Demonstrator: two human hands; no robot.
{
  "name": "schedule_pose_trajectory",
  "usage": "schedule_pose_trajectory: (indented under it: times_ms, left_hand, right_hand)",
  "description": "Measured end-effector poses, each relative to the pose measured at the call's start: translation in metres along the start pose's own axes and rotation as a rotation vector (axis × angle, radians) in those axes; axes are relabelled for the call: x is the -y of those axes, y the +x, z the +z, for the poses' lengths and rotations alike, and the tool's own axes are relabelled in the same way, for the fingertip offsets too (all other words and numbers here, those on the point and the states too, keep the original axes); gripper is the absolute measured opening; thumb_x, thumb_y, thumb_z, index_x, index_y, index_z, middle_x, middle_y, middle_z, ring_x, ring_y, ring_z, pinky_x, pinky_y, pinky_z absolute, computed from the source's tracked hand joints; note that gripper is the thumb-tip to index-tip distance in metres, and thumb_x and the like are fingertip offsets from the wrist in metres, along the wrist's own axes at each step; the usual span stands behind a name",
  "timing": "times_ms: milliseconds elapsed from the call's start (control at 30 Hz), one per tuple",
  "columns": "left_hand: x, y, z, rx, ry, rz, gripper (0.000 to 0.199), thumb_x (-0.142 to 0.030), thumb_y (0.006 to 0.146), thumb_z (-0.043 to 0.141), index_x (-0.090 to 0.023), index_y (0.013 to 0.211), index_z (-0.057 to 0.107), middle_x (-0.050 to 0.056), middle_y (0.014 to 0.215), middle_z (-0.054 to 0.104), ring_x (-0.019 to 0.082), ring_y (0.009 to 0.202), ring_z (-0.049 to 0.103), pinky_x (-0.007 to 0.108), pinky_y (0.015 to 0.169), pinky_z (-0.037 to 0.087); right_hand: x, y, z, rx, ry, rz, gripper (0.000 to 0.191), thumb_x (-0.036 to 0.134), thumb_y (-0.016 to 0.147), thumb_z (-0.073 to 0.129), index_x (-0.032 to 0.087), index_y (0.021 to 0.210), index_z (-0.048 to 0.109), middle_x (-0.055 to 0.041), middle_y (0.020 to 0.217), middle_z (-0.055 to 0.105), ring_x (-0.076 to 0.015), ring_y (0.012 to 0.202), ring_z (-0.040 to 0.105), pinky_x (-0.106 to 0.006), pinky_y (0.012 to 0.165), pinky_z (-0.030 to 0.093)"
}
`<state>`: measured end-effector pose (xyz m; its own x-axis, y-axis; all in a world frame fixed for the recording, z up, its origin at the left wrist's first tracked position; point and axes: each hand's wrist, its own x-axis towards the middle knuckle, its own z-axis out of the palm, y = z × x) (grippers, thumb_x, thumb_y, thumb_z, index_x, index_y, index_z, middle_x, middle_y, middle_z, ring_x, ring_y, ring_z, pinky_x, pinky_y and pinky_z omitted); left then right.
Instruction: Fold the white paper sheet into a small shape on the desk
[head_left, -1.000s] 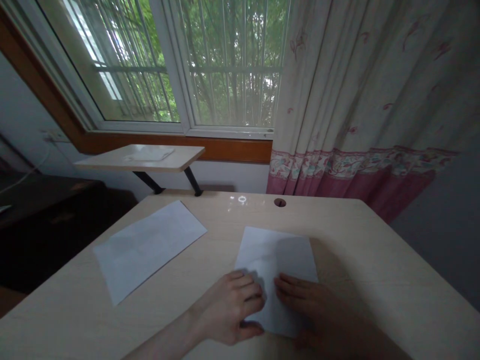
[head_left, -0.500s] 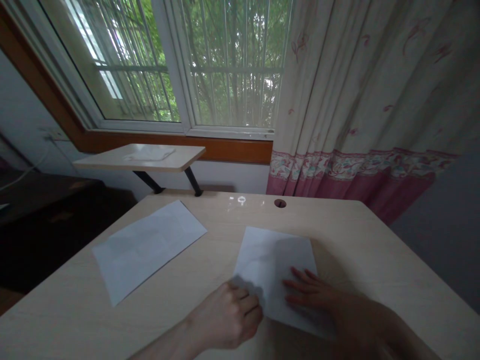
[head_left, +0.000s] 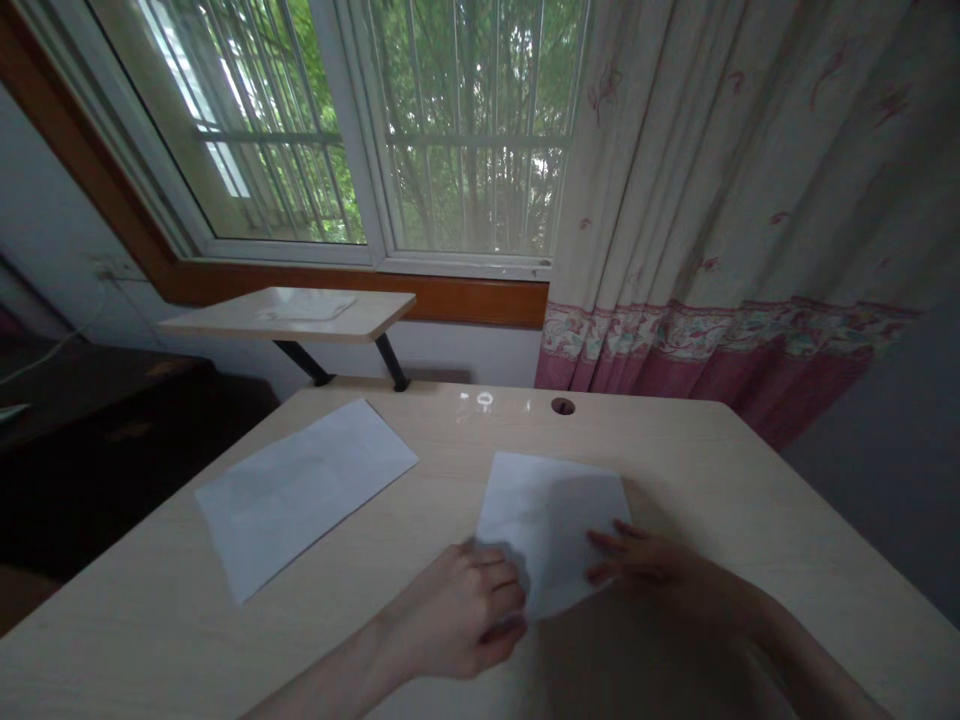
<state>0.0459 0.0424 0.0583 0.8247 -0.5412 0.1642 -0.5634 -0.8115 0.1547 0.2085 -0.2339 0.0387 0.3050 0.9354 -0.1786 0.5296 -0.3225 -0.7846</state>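
A white sheet of paper lies on the desk in front of me. My left hand is closed at its lower left corner, knuckles up, and its fingertips are hidden. Over the sheet's right edge, my right hand has its fingers apart, a little blurred. From the left hand to the right, the sheet's near edge slants upward; I cannot tell whether the near right corner is folded or lifted. To the left lies a second white paper, long and flat, apart from both hands.
The light wood desk has a round cable hole near its back edge. A small raised shelf on black legs stands at the back left, with a whitish flat thing on it. Behind are a barred window and a patterned curtain.
My right hand has shifted slightly up and right. The sheet's near right part, earlier spread toward me under that hand, no longer shows there. The left hand stays nearly in place.
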Motion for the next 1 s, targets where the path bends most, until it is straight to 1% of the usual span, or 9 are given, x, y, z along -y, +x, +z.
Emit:
schedule_pose_trajectory:
  times_ms: [67, 133, 267, 433, 600, 700, 833, 933, 1000]
  left_hand:
    - [0.002, 0.0, -0.003, 0.02, -0.066, -0.032, 0.014, -0.032, 0.09, 0.059, -0.02, 0.084, 0.059, 0.0, 0.083, 0.063, 0.017, 0.079, 0.059, 0.027, 0.066, 0.045]
    - [0.003, -0.001, -0.004, 0.029, -0.115, -0.055, 0.018, -0.037, 0.091, 0.059, -0.02, 0.085, 0.059, 0.0, 0.085, 0.063, 0.017, 0.082, 0.059, 0.027, 0.071, 0.045]
    - [0.004, -0.008, -0.001, 0.006, -0.184, -0.088, 0.025, -0.042, 0.091, 0.061, -0.019, 0.086, 0.057, 0.001, 0.088, 0.063, 0.018, 0.084, 0.058, 0.028, 0.074, 0.043]
    - [0.003, -0.014, 0.006, -0.068, -0.309, -0.114, 0.021, -0.04, 0.094, 0.058, -0.019, 0.097, 0.055, 0.001, 0.092, 0.063, 0.018, 0.086, 0.057, 0.027, 0.075, 0.042]
    - [-0.006, -0.011, 0.016, -0.067, -0.279, -0.096, 0.014, -0.028, 0.096, 0.056, -0.018, 0.085, 0.056, 0.001, 0.085, 0.06, 0.017, 0.086, 0.055, 0.028, 0.077, 0.041]
    - [-0.013, -0.009, 0.017, -0.062, -0.27, -0.143, 0.015, -0.024, 0.094, 0.058, -0.017, 0.081, 0.055, 0.001, 0.084, 0.06, 0.017, 0.084, 0.054, 0.029, 0.077, 0.041]
    - [-0.018, -0.009, 0.015, -0.04, -0.266, -0.2, 0.016, -0.025, 0.092, 0.06, -0.017, 0.08, 0.054, 0.002, 0.087, 0.059, 0.019, 0.087, 0.054, 0.033, 0.079, 0.043]
    - [-0.016, -0.013, 0.015, -0.076, -0.356, -0.239, 0.013, -0.025, 0.089, 0.064, -0.017, 0.091, 0.054, 0.006, 0.106, 0.059, 0.021, 0.1, 0.055, 0.034, 0.087, 0.047]
    - [-0.014, -0.015, 0.015, -0.093, -0.387, -0.217, 0.025, -0.025, 0.088, 0.065, -0.017, 0.109, 0.053, 0.01, 0.127, 0.052, 0.024, 0.116, 0.051, 0.035, 0.096, 0.047]
  right_hand:
    - [-0.006, 0.002, 0.003, -0.133, 0.051, 0.103, 0.039, 0.051, 0.092, 0.051, 0.028, 0.119, 0.067, -0.0071, 0.137, 0.055, -0.0306, 0.139, 0.031, -0.056, 0.11, 0.027]
    - [-0.009, 0.006, 0.008, -0.269, 0.124, 0.164, 0.043, 0.054, 0.088, 0.055, 0.025, 0.117, 0.068, -0.0092, 0.134, 0.059, -0.0328, 0.134, 0.04, -0.052, 0.103, 0.04]
    - [-0.003, 0.014, 0.014, -0.393, 0.212, 0.199, 0.041, 0.054, 0.085, 0.057, 0.02, 0.102, 0.071, -0.0092, 0.104, 0.072, -0.0299, 0.095, 0.066, -0.046, 0.084, 0.052]
    - [0.003, 0.02, 0.014, -0.506, 0.204, 0.26, 0.038, 0.054, 0.081, 0.06, 0.017, 0.086, 0.068, -0.0052, 0.079, 0.069, -0.0237, 0.073, 0.063, -0.035, 0.066, 0.05]
    - [0.001, 0.024, 0.011, -0.577, 0.131, 0.323, 0.035, 0.054, 0.077, 0.062, 0.019, 0.071, 0.059, -0.0007, 0.067, 0.061, -0.0187, 0.063, 0.057, -0.028, 0.056, 0.043]
    - [0.001, 0.029, 0.012, -0.59, 0.074, 0.331, 0.032, 0.051, 0.08, 0.059, 0.019, 0.075, 0.06, -0.0011, 0.069, 0.063, -0.0195, 0.064, 0.059, -0.029, 0.058, 0.044]
    - [-0.001, 0.033, 0.019, -0.696, 0.011, 0.335, 0.035, 0.049, 0.08, 0.057, 0.02, 0.095, 0.066, -0.0076, 0.096, 0.07, -0.0265, 0.087, 0.065, -0.038, 0.078, 0.049]
    - [-0.006, 0.033, 0.028, -0.789, -0.05, 0.342, 0.043, 0.049, 0.08, 0.057, 0.019, 0.109, 0.065, -0.0117, 0.112, 0.068, -0.0296, 0.103, 0.063, -0.044, 0.092, 0.046]
    - [-0.009, 0.031, 0.032, -0.807, -0.081, 0.324, 0.044, 0.05, 0.081, 0.056, 0.018, 0.111, 0.065, -0.0123, 0.115, 0.068, -0.0299, 0.106, 0.062, -0.045, 0.094, 0.045]
